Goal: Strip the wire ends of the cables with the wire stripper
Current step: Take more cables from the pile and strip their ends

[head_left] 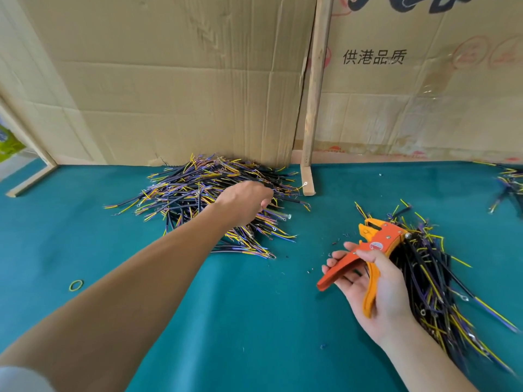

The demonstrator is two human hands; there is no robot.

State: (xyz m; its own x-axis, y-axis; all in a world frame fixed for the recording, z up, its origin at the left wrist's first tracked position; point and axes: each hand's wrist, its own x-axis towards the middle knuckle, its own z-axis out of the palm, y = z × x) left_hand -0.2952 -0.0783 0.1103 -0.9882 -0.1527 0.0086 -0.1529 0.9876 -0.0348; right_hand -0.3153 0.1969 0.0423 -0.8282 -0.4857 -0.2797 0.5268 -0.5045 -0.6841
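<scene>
1. Left hand [244,200]: my arm is stretched out over the far pile of cables [209,193], fingers curled down into its top. Whether I have a cable pinched I cannot tell, since the back of the hand hides the fingertips. I judge it is there to pick one for stripping.

2. Right hand [373,284]: palm up, fingers wrapped loosely round the handles of the wire stripper [365,256]. The handles stand spread and the jaws look apart, pointing up and away from me. I judge this keeps the tool ready to take a wire end without regripping.

3. Far pile of cables: black sheaths with yellow and purple ends, heaped on the tabletop [254,321] against the cardboard wall [184,94]. Probably the stock to be worked, set within reach of my free hand.

4. Near pile of cables [430,278]: same kind, lying just behind and right of the tool hand. Likely the finished lot, dropped on the stripper's side; I cannot confirm bare ends at this sharpness.

5. Insulation scraps [336,241]: small dark bits on the green cloth just left of the stripper's jaws, where cut sleeves would fall.

6. Rubber band [76,285]: yellow loop, well apart to my left.

7. Wooden post [315,89]: upright between the cardboard sheets, apparently propping them.
</scene>
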